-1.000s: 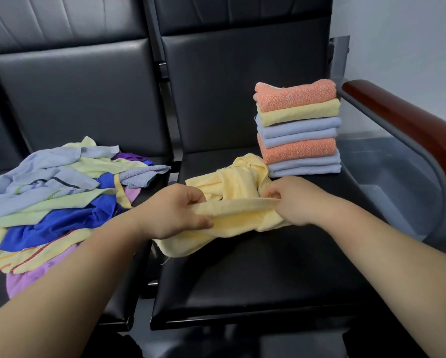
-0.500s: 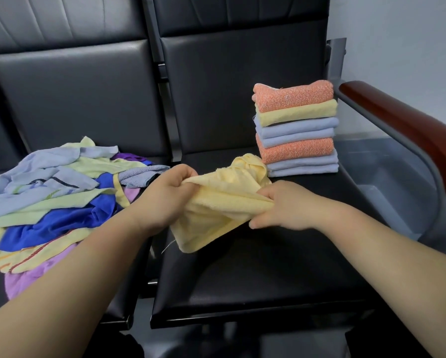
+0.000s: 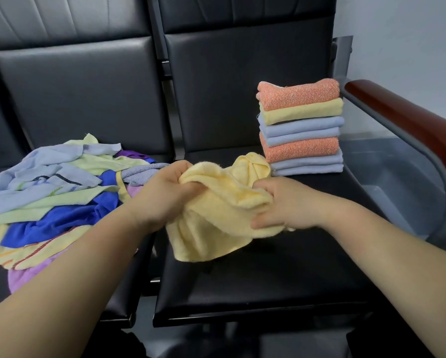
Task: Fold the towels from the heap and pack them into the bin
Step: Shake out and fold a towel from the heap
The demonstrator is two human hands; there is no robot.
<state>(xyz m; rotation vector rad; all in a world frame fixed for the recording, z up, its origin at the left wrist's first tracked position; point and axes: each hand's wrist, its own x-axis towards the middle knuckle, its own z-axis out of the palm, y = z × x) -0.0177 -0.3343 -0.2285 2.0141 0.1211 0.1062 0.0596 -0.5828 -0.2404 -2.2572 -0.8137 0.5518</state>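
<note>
A crumpled yellow towel (image 3: 216, 215) hangs bunched over the right black seat (image 3: 255, 285). My left hand (image 3: 165, 195) grips its upper left edge with curled fingers. My right hand (image 3: 286, 202) grips its right side, thumb underneath. A loose heap of towels (image 3: 53, 192) in blue, pale green, lilac and yellow covers the left seat. At the back of the right seat stands a neat stack of folded towels (image 3: 302, 127), orange on top, then yellow, pale blue and orange layers. A clear plastic bin (image 3: 387, 177) sits to the right, below the armrest.
A dark red wooden armrest (image 3: 408, 120) on a grey metal frame curves over the bin at the right. Black padded seat backs (image 3: 242, 81) rise behind both seats. A gap runs between the two seats.
Both hands have lifted and gathered the yellow towel, moving closer together. The towel's stretched edge has collapsed into a bunch, with its lower part now hanging down.
</note>
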